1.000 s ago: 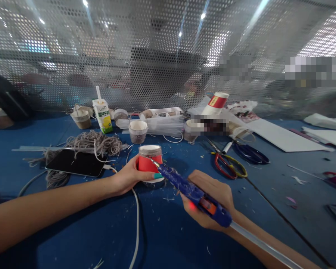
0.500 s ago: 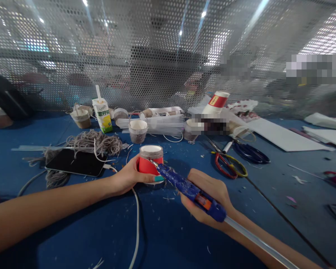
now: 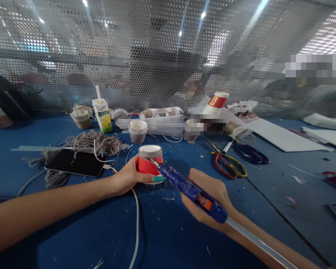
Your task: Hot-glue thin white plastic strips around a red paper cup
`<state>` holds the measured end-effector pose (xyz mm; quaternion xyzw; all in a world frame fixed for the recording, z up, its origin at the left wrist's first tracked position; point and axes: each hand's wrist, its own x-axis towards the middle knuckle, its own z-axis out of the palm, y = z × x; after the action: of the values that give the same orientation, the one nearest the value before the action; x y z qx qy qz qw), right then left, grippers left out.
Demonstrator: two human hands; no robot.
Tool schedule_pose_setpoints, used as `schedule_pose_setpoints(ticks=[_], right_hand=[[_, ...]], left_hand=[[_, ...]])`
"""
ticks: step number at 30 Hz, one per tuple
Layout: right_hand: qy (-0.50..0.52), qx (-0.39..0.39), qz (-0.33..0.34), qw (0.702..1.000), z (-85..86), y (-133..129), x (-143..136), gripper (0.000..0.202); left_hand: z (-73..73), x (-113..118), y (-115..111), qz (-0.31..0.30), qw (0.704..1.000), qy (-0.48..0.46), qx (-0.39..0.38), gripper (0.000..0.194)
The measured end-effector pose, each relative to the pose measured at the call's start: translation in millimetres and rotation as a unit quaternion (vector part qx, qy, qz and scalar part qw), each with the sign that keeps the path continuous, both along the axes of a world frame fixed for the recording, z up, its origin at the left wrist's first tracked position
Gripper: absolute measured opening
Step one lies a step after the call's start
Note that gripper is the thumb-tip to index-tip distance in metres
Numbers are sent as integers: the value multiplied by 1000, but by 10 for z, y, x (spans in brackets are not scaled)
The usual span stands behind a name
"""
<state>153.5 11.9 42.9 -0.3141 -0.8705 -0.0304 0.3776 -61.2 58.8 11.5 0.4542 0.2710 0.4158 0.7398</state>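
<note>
A red paper cup, its rim wrapped in grey-brown cord, is in front of me on the blue table. Around its left side and front, my left hand is closed, thumb across the lower part. My right hand grips a blue hot glue gun, which points up and left. A clear glue stick sticks out of its back end. The metal nozzle is at the cup's wall, just below the cord; whether it touches I cannot tell.
Behind the cup are small cord-wrapped baskets, a bundle of glue sticks and a drink carton. On the left, grey cord lies over a black tablet; a white cable runs forward. Scissors lie at the right.
The cup has shifted very slightly left in my left hand. The glue gun is almost still, its nozzle staying near the cup's wall.
</note>
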Motion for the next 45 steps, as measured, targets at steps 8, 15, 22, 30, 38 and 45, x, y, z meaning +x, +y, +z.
schedule_pose_setpoints(ticks=[8,15,22,30,38,45], right_hand=[[16,-21,-3,1000,13,-1,1,19],[12,-24,-34,999,18,-6,-4,24],[11,-29,-47,998,25,18,1,26],[12,-77,-96,992,84,-30,-46,25],[27,-58,-67,996,45,19,-14,25],[29,-33,-62,997,20,29,-17,24]], left_hand=[[12,-7,11,-11,1000,-17,-2,57],[-3,-10,20,-25,999,-41,8,53],[-16,-17,37,-32,998,-45,7,41],[-29,-16,51,-32,996,-75,22,39],[-42,-28,49,-41,996,-79,-6,45],[-33,-25,40,-52,996,-66,3,44]])
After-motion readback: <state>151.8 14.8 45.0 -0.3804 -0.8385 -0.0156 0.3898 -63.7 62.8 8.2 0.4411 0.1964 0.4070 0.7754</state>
